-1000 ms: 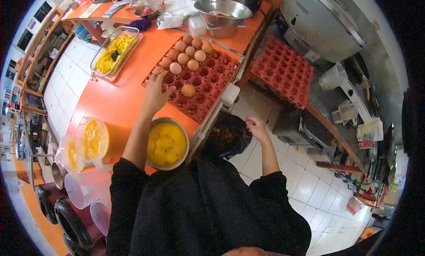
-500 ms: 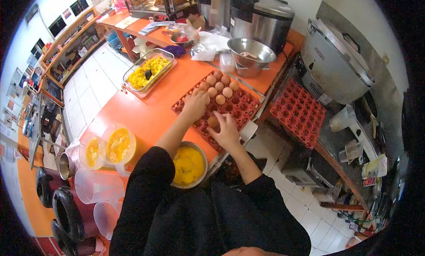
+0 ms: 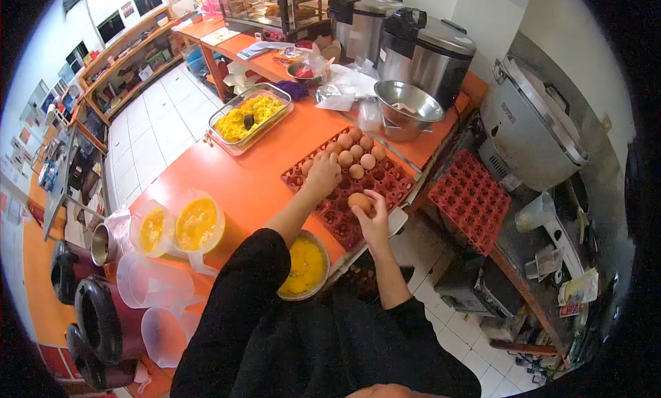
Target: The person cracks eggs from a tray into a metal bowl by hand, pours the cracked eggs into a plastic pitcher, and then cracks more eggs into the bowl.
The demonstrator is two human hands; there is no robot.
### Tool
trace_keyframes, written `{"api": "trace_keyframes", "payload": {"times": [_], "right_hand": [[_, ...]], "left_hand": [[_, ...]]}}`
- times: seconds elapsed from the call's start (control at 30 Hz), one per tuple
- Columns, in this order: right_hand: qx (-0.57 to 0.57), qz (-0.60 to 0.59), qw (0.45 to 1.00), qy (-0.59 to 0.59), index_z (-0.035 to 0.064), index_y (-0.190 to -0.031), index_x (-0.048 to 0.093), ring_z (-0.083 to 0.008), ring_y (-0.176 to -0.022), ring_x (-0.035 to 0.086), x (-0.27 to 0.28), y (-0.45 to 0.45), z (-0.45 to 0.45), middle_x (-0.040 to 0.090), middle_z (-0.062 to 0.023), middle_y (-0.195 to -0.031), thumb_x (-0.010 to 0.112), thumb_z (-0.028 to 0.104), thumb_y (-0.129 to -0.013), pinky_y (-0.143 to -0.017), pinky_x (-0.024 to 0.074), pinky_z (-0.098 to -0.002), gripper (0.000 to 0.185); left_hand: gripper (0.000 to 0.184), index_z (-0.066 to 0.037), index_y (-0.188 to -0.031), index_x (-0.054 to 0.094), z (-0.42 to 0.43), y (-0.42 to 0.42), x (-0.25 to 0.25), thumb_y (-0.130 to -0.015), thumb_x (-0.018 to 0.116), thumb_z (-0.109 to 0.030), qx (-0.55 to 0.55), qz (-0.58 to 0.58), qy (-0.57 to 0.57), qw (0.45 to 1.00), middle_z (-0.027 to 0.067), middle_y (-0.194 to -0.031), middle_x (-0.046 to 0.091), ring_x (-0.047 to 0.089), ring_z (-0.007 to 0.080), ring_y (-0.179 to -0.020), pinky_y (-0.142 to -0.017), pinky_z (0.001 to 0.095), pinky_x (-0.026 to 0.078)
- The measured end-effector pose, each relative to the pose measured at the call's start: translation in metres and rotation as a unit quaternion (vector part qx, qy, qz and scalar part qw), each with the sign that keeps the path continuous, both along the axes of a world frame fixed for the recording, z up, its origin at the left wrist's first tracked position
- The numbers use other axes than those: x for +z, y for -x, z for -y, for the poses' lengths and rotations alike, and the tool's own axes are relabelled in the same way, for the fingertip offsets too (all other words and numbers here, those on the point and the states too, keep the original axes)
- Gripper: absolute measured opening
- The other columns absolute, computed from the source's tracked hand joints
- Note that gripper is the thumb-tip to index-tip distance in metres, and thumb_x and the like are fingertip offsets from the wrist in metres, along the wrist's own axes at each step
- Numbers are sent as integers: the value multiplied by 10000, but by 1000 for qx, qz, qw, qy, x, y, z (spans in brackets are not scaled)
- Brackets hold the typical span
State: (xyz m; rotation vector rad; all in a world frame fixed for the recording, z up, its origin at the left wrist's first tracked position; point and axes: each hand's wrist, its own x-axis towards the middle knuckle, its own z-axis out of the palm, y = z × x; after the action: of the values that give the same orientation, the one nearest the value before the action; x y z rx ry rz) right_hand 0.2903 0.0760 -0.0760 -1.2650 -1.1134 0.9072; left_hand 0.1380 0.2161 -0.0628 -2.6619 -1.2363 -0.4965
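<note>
A red egg tray (image 3: 398, 181) holds several brown eggs (image 3: 356, 171) toward its far side, with bare pockets on the near side. My left hand (image 3: 322, 177) reaches over the tray, its fingers curled down among the eggs. What lies under those fingertips is hidden. Above the near pockets, my right hand (image 3: 374, 222) grips a single brown egg (image 3: 359, 202) between thumb and fingers. Close to my body, partly covered by my left sleeve, sits a metal bowl (image 3: 326, 274) of yellow beaten egg (image 3: 304, 266).
Two jugs (image 3: 200, 226) with yellow liquid stand left, near clear plastic jugs (image 3: 153, 281). A glass dish (image 3: 281, 91) of yellow food lies beyond. Behind the tray are a steel bowl (image 3: 427, 107) and large cookers (image 3: 441, 54). Another red tray (image 3: 471, 198) rests at right.
The egg in my right hand has come up and slightly right, clear of the tray pockets. My left hand stays among the eggs. The whole view has shifted a little.
</note>
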Motion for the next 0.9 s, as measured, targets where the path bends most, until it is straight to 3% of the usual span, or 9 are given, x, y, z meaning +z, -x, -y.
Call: {"api": "trace_keyframes", "payload": {"times": [0.13,0.27,0.37,0.47,0.5,0.6,0.7,0.8,0.9], "right_hand": [[25,-38,995,-85,30,-1384,459,-231,-1230,498,40,0,18,461,-121,-1328,664,66,-892,-1010,446,-338,534],[37,10,984,-172,17,-1393,448,-250,-1238,477,79,20,36,383,-143,-1359,636,52,-900,-1020,447,-369,528],[78,90,969,-217,6,-1356,494,-290,-1237,477,85,42,53,440,-181,-1346,651,52,-880,-1030,441,-395,504],[153,198,919,-304,6,-1334,520,-324,-1223,495,75,63,63,466,-190,-1340,661,30,-863,-1007,462,-395,492],[196,238,900,-308,31,-1325,536,-341,-1208,511,75,70,64,472,-187,-1335,670,17,-852,-973,490,-406,491],[223,226,905,-284,31,-1295,549,-315,-1215,504,70,86,72,463,-191,-1332,673,5,-852,-959,505,-388,460],[199,197,894,-349,45,-1285,553,-320,-1200,515,68,97,76,466,-190,-1323,686,-9,-832,-960,507,-390,475],[278,256,862,-338,59,-1283,549,-329,-1192,519,61,101,72,467,-193,-1312,698,-11,-818,-963,507,-392,493],[235,210,886,-339,52,-1275,542,-344,-1188,521,69,102,78,474,-199,-1301,696,-6,-822,-973,496,-402,482]], "left_hand": [[379,-35,-1185,610,35,12,25,-844,707,-170,-1,349,201,915,145,-1160,602,582,297,-1088,-917,431,497],[505,-17,-1360,498,110,46,56,-908,684,-142,-66,536,483,690,90,-1285,581,566,159,-1151,-974,322,478],[549,9,-1374,462,167,69,61,-895,699,-119,-104,569,498,645,78,-1262,588,577,164,-1136,-980,324,479],[556,13,-1369,466,204,95,58,-886,712,-111,-3,540,494,681,78,-1273,581,568,166,-1154,-980,324,481],[556,37,-1331,495,208,101,48,-865,737,-146,4,537,435,722,132,-1204,613,609,197,-1123,-934,339,524],[564,2,-1354,484,226,115,34,-862,733,-115,59,509,358,781,86,-1246,591,575,170,-1141,-968,353,502],[554,-8,-1349,498,239,119,45,-855,728,-105,64,549,360,751,98,-1234,603,579,173,-1142,-972,362,503],[538,-6,-1304,546,247,122,43,-826,760,-128,101,533,371,754,139,-1239,615,612,204,-1130,-913,346,534],[540,-13,-1317,539,249,123,37,-832,752,-119,87,546,335,763,123,-1240,619,615,199,-1120,-911,344,533]]}}
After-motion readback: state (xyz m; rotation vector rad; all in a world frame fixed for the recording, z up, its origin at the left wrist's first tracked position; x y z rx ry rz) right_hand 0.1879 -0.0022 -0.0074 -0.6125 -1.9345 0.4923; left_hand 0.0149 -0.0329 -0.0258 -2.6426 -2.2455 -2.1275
